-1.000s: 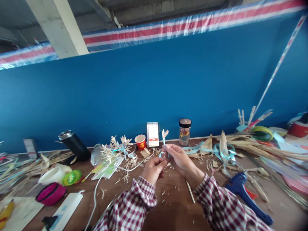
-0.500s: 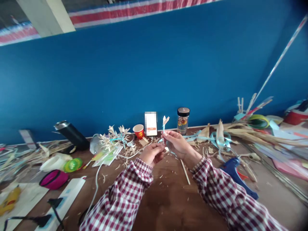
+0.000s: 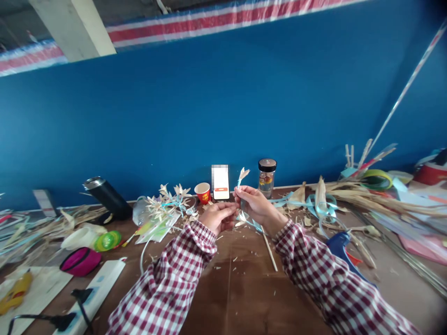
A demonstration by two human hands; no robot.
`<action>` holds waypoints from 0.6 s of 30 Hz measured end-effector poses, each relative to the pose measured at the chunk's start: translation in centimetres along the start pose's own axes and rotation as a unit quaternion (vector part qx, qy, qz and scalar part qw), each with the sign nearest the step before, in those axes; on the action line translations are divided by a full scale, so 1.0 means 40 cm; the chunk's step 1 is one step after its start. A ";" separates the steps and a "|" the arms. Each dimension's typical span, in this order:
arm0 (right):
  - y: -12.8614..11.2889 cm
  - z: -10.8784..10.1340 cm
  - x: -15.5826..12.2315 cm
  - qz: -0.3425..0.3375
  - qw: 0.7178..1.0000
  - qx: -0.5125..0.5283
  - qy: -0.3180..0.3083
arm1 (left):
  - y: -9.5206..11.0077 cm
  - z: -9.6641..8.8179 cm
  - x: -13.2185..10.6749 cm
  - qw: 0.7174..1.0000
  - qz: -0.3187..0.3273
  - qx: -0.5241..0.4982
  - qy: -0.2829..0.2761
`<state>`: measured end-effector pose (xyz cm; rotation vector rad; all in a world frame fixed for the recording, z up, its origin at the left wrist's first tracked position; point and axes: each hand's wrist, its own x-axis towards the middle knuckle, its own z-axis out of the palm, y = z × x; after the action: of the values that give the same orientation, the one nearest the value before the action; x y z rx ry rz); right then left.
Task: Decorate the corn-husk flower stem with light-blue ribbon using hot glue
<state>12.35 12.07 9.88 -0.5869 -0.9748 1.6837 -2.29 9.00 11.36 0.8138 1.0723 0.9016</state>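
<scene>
My right hand (image 3: 256, 207) is closed around the stem of a small straw flower (image 3: 242, 175) wrapped in light blue ribbon, held upright above the brown table (image 3: 240, 288). My left hand (image 3: 218, 217) pinches the lower end of the same stem and ribbon, close against the right hand. A loose tail of blue ribbon (image 3: 252, 224) hangs below the hands. Both sleeves are red and white check.
A bunch of finished straw flowers (image 3: 167, 204) lies left of the hands. Behind stand a red cup (image 3: 203, 192), a phone (image 3: 220, 182) and a jar (image 3: 267, 178). A blue glue gun (image 3: 340, 246), a wooden stick (image 3: 270, 249), dry husks (image 3: 366, 200), a black flask (image 3: 106, 197) and a power strip (image 3: 94, 293) surround them.
The view shifted a little and both hands stayed together on the flower, lifting it slightly toward the wall; the flower head now tilts to the right.
</scene>
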 end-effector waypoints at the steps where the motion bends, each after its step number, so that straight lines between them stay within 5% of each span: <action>1: 0.008 -0.002 -0.004 0.001 1.000 -0.001 0.001 | -0.011 -0.005 0.000 1.000 -0.008 -0.006 -0.007; 11: 0.110 -0.070 -0.050 0.010 0.998 -0.046 0.035 | -0.167 -0.012 0.044 0.995 -0.051 -0.061 -0.055; 18: 0.135 -0.089 -0.056 -0.017 0.992 -0.105 0.064 | -0.195 -0.031 0.065 0.998 -0.023 -0.025 -0.043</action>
<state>12.91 10.46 3.25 -0.8022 -1.0703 1.5041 -1.31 8.28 3.14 0.7764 0.9857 0.8435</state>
